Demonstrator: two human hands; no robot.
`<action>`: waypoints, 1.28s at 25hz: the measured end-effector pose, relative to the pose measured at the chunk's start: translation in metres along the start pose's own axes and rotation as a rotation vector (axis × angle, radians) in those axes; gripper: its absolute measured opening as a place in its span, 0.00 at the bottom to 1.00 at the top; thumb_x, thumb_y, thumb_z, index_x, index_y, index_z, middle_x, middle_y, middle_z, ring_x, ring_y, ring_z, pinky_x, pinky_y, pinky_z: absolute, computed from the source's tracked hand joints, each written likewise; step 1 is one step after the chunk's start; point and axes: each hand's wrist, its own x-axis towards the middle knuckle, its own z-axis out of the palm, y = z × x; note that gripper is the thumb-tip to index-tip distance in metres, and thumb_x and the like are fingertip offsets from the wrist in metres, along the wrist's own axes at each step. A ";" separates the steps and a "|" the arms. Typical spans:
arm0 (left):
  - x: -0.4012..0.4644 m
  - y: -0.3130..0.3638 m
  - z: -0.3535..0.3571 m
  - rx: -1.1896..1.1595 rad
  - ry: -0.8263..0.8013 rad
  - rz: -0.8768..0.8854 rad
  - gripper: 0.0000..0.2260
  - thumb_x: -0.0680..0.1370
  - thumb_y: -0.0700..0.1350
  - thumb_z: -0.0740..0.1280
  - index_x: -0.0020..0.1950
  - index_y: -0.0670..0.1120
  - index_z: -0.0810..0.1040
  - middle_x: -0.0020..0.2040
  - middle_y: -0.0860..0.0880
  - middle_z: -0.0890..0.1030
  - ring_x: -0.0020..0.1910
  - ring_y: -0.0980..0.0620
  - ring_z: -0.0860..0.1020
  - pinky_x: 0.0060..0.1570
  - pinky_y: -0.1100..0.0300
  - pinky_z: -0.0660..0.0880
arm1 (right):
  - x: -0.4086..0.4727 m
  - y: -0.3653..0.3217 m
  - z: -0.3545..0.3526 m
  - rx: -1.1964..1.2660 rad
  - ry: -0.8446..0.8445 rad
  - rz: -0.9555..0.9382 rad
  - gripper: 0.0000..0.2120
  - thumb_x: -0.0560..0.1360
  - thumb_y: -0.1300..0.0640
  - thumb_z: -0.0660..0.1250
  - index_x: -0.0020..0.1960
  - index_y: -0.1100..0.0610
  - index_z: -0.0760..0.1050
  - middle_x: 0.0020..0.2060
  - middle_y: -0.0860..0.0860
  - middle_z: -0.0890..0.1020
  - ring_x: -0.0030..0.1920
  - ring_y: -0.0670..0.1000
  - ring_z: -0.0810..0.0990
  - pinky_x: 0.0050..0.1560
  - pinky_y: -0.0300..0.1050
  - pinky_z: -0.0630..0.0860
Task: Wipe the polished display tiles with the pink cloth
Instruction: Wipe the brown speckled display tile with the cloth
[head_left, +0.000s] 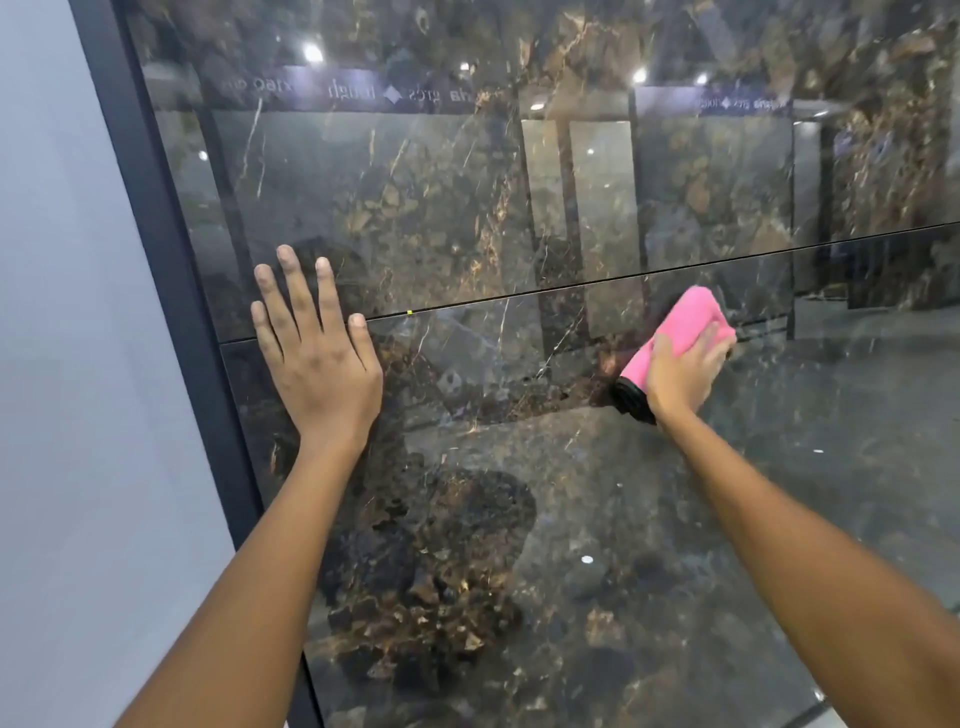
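Mid-wipe: the right hand (680, 376) grips the folded pink cloth (680, 325) against the glossy dark marble display tiles (519, 519) by the seam; the left hand (317, 353) braces flat, fingers straight. Next, I judge, sweep along the lower tile.

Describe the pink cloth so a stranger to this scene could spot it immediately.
Start at the dark polished marble tiles and follow the thin seam between upper and lower tile rightward. Just below it, the right hand presses the pink cloth against the lower tile. It is the only bright pink thing among brown and black stone.
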 end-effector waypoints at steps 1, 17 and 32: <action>0.000 0.000 0.000 0.000 -0.001 -0.001 0.25 0.84 0.48 0.53 0.80 0.45 0.52 0.80 0.43 0.49 0.79 0.41 0.47 0.77 0.49 0.41 | -0.015 -0.002 0.003 -0.007 -0.003 0.067 0.36 0.78 0.50 0.59 0.79 0.54 0.45 0.78 0.57 0.43 0.77 0.58 0.49 0.75 0.57 0.51; -0.114 0.038 0.021 -0.083 -0.028 -0.031 0.24 0.82 0.47 0.55 0.78 0.46 0.59 0.79 0.46 0.56 0.79 0.45 0.49 0.76 0.48 0.45 | -0.070 0.124 0.006 -0.333 -0.282 -1.128 0.45 0.66 0.50 0.60 0.79 0.52 0.45 0.78 0.50 0.47 0.77 0.58 0.47 0.73 0.61 0.52; -0.149 0.029 0.035 0.067 -0.092 0.029 0.24 0.84 0.50 0.48 0.79 0.46 0.56 0.79 0.44 0.58 0.78 0.41 0.51 0.76 0.48 0.43 | -0.108 0.132 0.025 -0.558 -0.776 -2.249 0.37 0.67 0.60 0.68 0.75 0.56 0.63 0.76 0.51 0.61 0.77 0.54 0.52 0.75 0.51 0.50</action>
